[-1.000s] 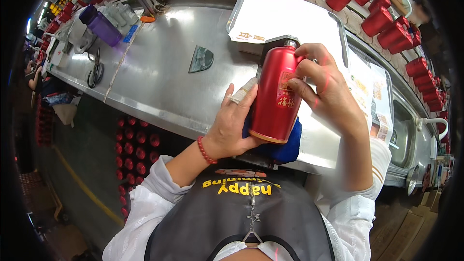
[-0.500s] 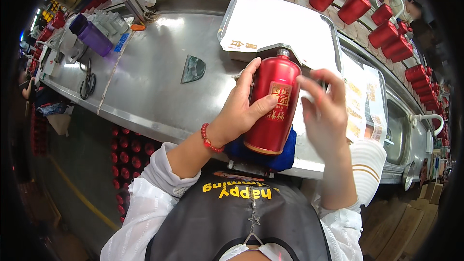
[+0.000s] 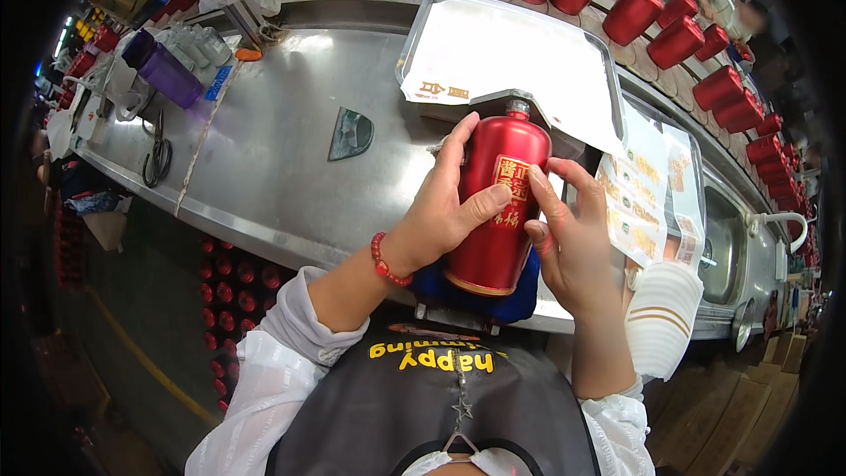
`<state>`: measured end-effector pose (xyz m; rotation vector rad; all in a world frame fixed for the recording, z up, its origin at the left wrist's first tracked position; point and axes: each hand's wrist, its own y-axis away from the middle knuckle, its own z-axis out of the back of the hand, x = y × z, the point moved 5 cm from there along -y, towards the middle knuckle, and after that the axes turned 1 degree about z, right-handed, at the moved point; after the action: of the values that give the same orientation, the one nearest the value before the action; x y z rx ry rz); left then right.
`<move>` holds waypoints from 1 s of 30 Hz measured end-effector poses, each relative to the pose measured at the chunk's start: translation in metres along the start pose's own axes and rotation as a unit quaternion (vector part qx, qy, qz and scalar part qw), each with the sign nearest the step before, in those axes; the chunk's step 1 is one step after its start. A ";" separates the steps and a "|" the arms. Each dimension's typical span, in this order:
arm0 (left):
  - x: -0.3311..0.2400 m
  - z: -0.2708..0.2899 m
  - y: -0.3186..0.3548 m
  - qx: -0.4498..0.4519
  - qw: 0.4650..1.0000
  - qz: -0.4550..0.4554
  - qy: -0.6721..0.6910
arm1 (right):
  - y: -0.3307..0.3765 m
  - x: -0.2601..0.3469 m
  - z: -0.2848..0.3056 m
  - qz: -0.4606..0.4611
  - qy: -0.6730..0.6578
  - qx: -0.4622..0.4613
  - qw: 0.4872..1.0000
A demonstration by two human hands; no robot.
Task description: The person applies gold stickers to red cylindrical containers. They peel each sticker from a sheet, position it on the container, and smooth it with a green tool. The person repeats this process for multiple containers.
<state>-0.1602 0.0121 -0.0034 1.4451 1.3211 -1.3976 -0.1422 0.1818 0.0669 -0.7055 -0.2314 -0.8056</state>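
Dark grey apron [image 3: 379, 410], black trim at neckline. Bold yellow lettering [image 3: 432, 360] across apron's front. Down apron's middle: thin metal chain [image 3: 460, 375], open metal star [image 3: 462, 408], metal triangle [image 3: 460, 442] at its neckline. White sleeves [image 3: 251, 392] either side of apron, pale cuff [image 3: 328, 322] left of it. Left hand [image 3: 439, 211]: red bead bracelet [image 3: 379, 264] at wrist, beyond apron's left side.

Your left forearm [image 3: 348, 286] slants in from the lower left; your left hand [image 3: 432, 216] curves in a grip, fingers [image 3: 454, 150] forward, thumb [image 3: 486, 206] stretched rightward. Your right forearm [image 3: 604, 357] rises steeply to your right hand [image 3: 573, 251], loosely bent, its thumb and index fingertip apart.
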 end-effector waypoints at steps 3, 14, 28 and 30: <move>-0.001 -0.003 0.000 -0.008 1.000 -0.003 0.014 | 0.003 -0.003 -0.003 -0.004 -0.010 0.002 1.000; 0.002 -0.003 0.002 0.012 0.998 0.003 0.054 | 0.005 0.001 -0.001 -0.014 -0.013 0.015 1.000; -0.001 -0.004 0.002 -0.005 0.996 -0.009 0.093 | 0.009 -0.007 -0.008 0.014 0.002 0.028 1.000; 0.001 -0.003 0.002 -0.007 0.997 -0.014 0.082 | 0.009 -0.006 -0.008 0.017 0.001 0.027 0.999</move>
<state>-0.1579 0.0151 -0.0040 1.5641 1.4561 -1.3082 -0.1407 0.1845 0.0537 -0.6553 -0.2371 -0.7643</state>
